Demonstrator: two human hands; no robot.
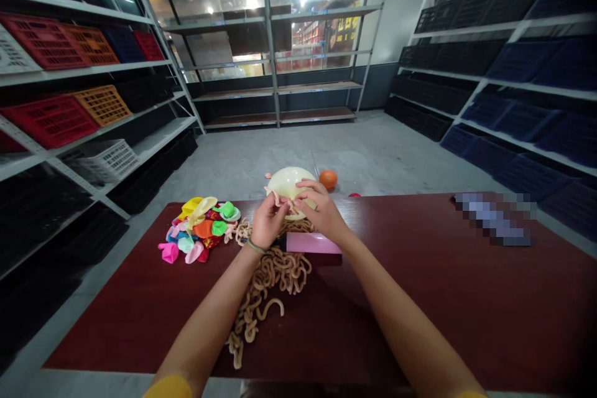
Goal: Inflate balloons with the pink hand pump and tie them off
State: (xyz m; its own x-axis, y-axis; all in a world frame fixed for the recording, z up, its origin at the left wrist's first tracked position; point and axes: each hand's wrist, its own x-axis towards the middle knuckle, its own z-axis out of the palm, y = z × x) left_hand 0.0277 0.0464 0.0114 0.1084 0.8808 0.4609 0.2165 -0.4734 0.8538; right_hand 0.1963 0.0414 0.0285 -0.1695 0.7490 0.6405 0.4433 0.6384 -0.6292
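Two hands, both near the table's far edge. Left hand pinches the neck of 1 inflated pale-yellow balloon; right hand pinches just beside it, fingers curled. Balloon sits at the far edge of the dark red table, beyond 1 heap of tan twisted strands. Left of it: about 12 flat colored balloons. 1 pink tube lies just below right hand. 1 orange ball on floor beyond table.
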